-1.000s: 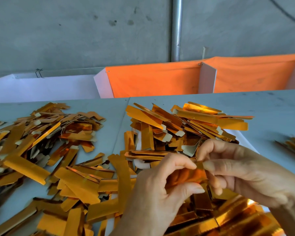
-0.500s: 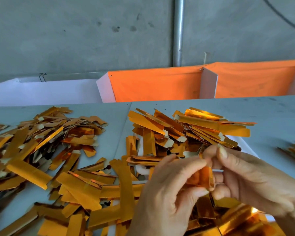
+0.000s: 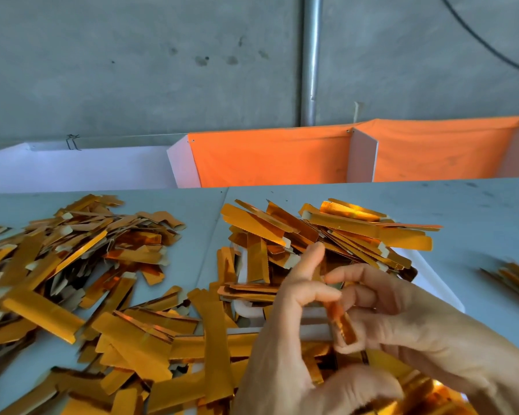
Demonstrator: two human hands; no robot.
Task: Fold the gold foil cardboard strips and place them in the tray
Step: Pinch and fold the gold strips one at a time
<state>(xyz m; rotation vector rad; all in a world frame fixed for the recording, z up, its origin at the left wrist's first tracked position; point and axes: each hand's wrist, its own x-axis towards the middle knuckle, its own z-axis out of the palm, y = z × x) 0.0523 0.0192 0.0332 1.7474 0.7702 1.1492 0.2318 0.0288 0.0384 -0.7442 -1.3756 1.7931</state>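
1. we see both hands raised together over the white tray [image 3: 432, 274], close to the camera.
2. the right hand [image 3: 408, 319] pinches a small folded gold strip [image 3: 342, 322] between curled fingers and thumb; the strip stands nearly upright, tilted a little.
3. the left hand [image 3: 294, 339] sits just beside it, its index finger pointing up and a bent finger touching the top of the folded gold strip; we cannot tell if it truly grips it.
4. the tray holds a heap of folded strips [image 3: 327, 232], piled above its rim on the far side.
5. a loose pile of flat strips [image 3: 81, 265] spreads over the grey table [image 3: 477, 211] to the left, reaching under the left hand.
6. a few more strips [image 3: 513, 277] lie at the right edge.
7. behind the table hangs orange cloth [image 3: 270, 157], with a metal pipe [image 3: 310, 61] on the concrete wall.
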